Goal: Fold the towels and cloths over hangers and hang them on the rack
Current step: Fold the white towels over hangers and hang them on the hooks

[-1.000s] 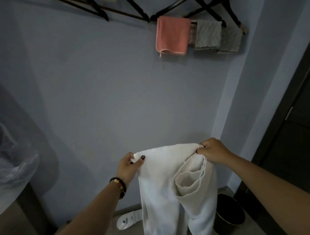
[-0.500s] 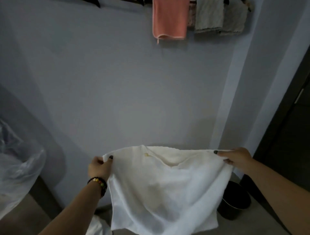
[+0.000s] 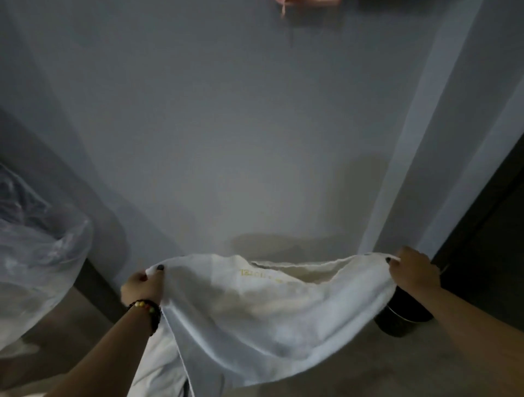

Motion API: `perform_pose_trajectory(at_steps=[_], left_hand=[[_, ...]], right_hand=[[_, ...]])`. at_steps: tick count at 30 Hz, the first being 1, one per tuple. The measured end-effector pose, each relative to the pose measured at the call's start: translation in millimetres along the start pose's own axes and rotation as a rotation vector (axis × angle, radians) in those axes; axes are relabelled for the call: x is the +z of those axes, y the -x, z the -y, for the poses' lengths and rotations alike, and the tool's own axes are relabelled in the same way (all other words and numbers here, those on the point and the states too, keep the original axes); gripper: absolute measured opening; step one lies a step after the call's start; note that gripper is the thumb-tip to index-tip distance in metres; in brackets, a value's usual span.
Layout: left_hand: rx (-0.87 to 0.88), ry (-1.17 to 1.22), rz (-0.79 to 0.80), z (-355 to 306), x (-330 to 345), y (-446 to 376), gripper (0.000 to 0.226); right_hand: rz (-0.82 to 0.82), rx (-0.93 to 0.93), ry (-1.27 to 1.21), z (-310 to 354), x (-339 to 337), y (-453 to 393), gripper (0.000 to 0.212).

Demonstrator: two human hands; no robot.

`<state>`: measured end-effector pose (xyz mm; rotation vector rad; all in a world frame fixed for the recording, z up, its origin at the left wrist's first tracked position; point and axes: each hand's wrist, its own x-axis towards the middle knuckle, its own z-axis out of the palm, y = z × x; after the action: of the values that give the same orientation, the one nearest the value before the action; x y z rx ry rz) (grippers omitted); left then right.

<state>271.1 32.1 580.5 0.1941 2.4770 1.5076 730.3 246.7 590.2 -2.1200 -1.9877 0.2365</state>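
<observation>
A plain grey-blue painted wall (image 3: pixel 226 119) fills most of the view, with a dark door frame (image 3: pixel 487 215) running down the far right. In front of it, low and near, a large white terry towel (image 3: pixel 272 317) is stretched wide between two bare hands, its top edge sagging slightly in the middle and its body hanging toward the floor; spreading it this way likely flattens it ready for folding over a hanger, a step not yet done. At the left, a crumpled clear plastic bag (image 3: pixel 37 255) bulges into view. A small round black bin (image 3: pixel 402 317) stands on the floor at the right, partly hidden behind the towel's corner. The left hand (image 3: pixel 143 286), wearing a dark beaded bracelet (image 3: pixel 147 307), pinches the towel's left corner with the thumb on top; the right hand (image 3: pixel 412 269) grips the right corner likewise. At the top edge, a sliver of what appears to be a hanging pink cloth (image 3: pixel 306 2) shows; the rack itself is out of view.
</observation>
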Motion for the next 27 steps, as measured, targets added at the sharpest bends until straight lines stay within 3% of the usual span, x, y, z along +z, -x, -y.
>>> perform_pose_trajectory(at_steps=[4,8,12,15,17,20,23,27], left_hand=[[0.040,-0.024,0.114,9.0,12.5,16.3,0.032],[0.081,-0.005,0.280,7.6,37.4,45.4,0.023],[0.032,0.074,0.303,4.1,50.2,55.0,0.019],[0.052,0.120,0.326,-3.2,49.2,58.6,0.015],[0.121,0.109,0.408,-9.3,46.5,61.5,0.014],[0.297,-0.036,0.573,-19.2,39.3,60.4,0.018],[0.622,-0.428,0.635,-26.9,30.0,52.0,0.014],[0.821,-0.706,0.584,-40.5,21.5,31.1,0.034]], right_hand=[[0.169,-0.033,-0.109,25.6,14.1,13.6,0.027],[0.316,-0.150,-0.231,65.7,33.7,38.8,0.008],[0.450,-0.276,-0.424,92.2,34.5,57.5,0.023],[0.501,-0.286,-0.531,101.0,29.9,64.1,0.019],[0.565,-0.381,-0.448,101.5,30.5,65.4,0.016],[0.604,-0.519,-0.111,98.9,32.1,65.9,0.052],[0.517,-0.636,0.170,95.6,32.7,64.1,0.034],[0.309,-0.644,0.326,90.1,25.8,52.7,0.015]])
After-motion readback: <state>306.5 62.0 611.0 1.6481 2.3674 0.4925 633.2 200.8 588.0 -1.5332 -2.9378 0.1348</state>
